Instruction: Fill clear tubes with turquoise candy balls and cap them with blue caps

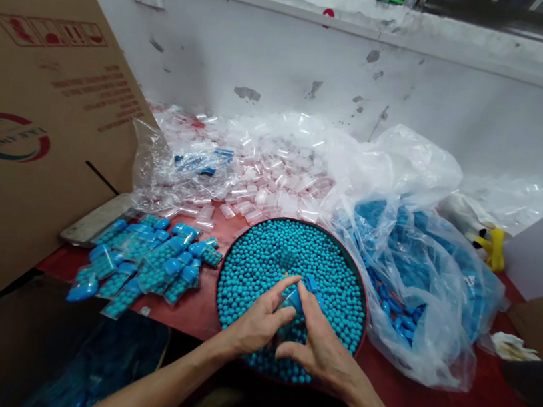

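My left hand and my right hand meet above a round tub full of small blue balls. Between their fingers is a small clear container with a blue cap, partly hidden by the fingers. My left thumb and fingers close on it from one side, while my right fingertips touch it from the other. To the left of the tub lies a pile of clear containers filled with blue balls, capped in blue.
Many clear plastic pieces spread behind the tub. On the right, a clear bag holds blue caps. A tall cardboard box stands at left, a white wall behind. The tabletop is red.
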`<act>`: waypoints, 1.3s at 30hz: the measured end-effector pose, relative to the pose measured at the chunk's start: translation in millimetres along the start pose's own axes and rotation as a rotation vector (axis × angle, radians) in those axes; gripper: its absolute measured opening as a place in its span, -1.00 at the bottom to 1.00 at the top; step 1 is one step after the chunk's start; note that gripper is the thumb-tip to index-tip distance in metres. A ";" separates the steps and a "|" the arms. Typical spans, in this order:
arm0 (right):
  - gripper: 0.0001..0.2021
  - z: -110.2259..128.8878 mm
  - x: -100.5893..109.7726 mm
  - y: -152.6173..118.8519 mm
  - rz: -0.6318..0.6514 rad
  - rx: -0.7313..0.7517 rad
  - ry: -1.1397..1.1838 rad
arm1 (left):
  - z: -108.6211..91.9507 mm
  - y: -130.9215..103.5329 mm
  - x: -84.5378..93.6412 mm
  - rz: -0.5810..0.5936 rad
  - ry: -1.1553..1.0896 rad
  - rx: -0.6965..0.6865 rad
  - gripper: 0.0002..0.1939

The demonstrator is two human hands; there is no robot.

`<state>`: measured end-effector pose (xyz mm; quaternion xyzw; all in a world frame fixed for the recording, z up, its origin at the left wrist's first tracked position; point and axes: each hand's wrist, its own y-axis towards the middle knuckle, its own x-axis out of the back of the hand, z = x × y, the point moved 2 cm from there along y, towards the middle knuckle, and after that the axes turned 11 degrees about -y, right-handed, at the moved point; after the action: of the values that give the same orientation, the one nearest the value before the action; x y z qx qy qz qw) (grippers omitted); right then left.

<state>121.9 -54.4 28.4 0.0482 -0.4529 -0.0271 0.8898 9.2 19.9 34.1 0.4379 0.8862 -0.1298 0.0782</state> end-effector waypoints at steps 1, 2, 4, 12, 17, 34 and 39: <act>-0.08 0.5 -2.6 -0.9 -0.001 -0.023 -0.030 | -0.6 0.8 0.5 0.003 -0.005 -0.010 -0.43; -0.06 1.3 -4.6 -1.0 -0.008 -0.046 -0.058 | -1.1 1.8 1.1 0.003 -0.009 -0.026 -0.44; -0.09 4.6 -5.9 0.3 -0.053 -0.070 -0.107 | -1.5 3.8 1.8 0.008 -0.016 -0.062 -0.47; -0.21 12.8 -8.5 4.1 -0.240 0.052 -0.225 | -2.8 3.1 -5.0 -0.043 0.046 -0.103 -0.75; -0.17 10.8 -25.5 -0.6 -0.187 0.026 -0.245 | 3.2 -2.2 -7.3 -0.141 0.220 -0.150 -0.84; -0.78 -57.2 5.5 40.0 0.041 -0.281 -0.776 | -45.9 -26.2 124.0 -0.964 1.321 -0.247 -0.64; -0.83 -54.0 3.4 52.0 0.055 -0.313 -0.808 | -12.3 47.8 74.0 -0.534 1.140 -0.119 -0.68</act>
<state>167.8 0.3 5.3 -0.1141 -0.7563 -0.0882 0.6381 2.2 107.3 19.4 0.1968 0.8730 0.1586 -0.4171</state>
